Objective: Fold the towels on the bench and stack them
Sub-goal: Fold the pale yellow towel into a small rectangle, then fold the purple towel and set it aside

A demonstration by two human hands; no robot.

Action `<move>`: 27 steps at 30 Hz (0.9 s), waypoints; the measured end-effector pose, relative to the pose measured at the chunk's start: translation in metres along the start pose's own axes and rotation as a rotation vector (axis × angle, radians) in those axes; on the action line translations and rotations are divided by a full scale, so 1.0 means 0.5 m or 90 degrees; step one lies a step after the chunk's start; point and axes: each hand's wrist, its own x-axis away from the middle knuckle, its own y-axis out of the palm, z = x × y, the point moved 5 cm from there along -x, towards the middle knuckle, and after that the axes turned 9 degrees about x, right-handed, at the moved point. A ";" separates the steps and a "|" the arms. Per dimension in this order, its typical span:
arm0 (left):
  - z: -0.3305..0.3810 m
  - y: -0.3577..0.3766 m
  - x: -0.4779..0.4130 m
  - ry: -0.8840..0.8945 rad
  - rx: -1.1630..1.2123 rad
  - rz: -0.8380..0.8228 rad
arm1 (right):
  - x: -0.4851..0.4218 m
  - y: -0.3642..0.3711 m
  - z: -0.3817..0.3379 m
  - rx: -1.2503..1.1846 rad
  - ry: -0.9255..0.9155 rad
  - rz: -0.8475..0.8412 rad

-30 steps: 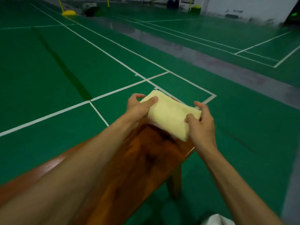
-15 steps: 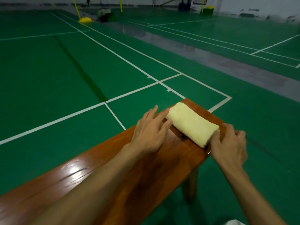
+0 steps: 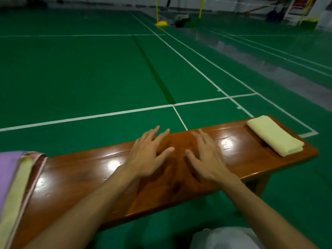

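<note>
A folded yellow towel (image 3: 274,135) lay at the right end of the glossy wooden bench (image 3: 242,162), at the right of the frame. A pile of unfolded towels (image 3: 14,184), purple, pale yellow and reddish, draped over the bench's left end at the lower left. Between them, at centre, the left hand (image 3: 149,155) and right hand (image 3: 204,157) hovered palm-down over bare wood, fingers spread wide, holding nothing. Behind stretched a green court floor (image 3: 89,72) with white lines and yellow posts (image 3: 158,11) at the top.
</note>
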 end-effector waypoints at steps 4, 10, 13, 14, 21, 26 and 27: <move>-0.127 -0.117 0.147 -0.053 0.010 0.059 | 0.009 0.050 -0.194 -0.014 -0.074 -0.040; -0.340 -0.255 0.384 -0.133 -0.042 0.112 | 0.054 0.131 -0.479 -0.066 -0.162 -0.039; -0.487 -0.339 0.494 -0.193 -0.096 0.148 | 0.091 0.171 -0.633 -0.101 -0.204 -0.044; -0.530 -0.362 0.529 -0.208 -0.120 0.160 | 0.101 0.186 -0.684 -0.113 -0.215 -0.051; -0.618 -0.389 0.693 -0.256 -0.174 0.317 | 0.156 0.294 -0.948 -0.203 -0.237 -0.047; -0.666 -0.458 0.768 -0.408 -0.121 0.507 | 0.182 0.304 -0.949 -0.253 -0.132 0.029; -0.684 -0.479 0.792 -0.470 -0.139 0.548 | 0.184 0.303 -0.946 -0.256 -0.121 0.040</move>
